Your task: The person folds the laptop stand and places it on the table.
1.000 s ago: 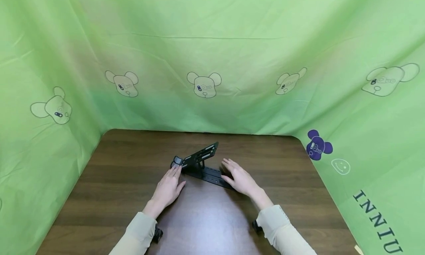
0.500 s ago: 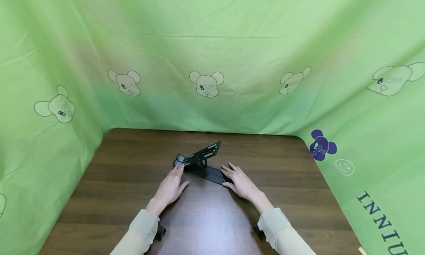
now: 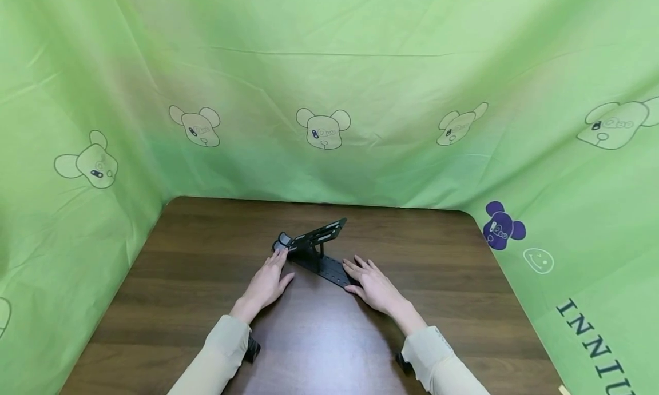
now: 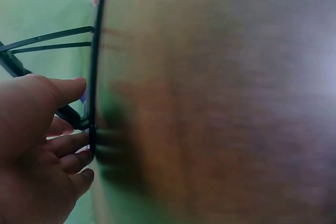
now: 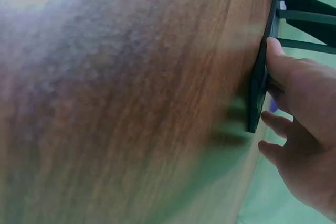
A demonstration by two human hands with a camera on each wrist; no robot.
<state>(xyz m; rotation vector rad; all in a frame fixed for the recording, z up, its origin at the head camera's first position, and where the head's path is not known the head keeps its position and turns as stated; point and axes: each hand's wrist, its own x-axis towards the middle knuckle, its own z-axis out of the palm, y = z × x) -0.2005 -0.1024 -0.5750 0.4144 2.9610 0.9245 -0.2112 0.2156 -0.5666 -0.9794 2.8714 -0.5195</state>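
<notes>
A black folding stand with a slotted top panel stands on the wooden table. Thin struts hold that panel tilted up over the flat base, its raised end toward the right. Grey-lined hooks sit at the left end. My left hand reaches there with straight fingers, fingertips right at the hooked end and thumb held off to the side. My right hand rests at the base's right end, fingers spread along it, thumb against the near side. That end of the base is partly hidden under this hand.
The brown table has rounded far corners. A green curtain with printed bear heads hangs behind it and along both sides. Dark wrist devices show below the sleeve cuffs.
The stand's left end has shifted slightly away from me, with my left fingers still at it. My right hand has settled over the base's right end. The head view has shifted a little.
</notes>
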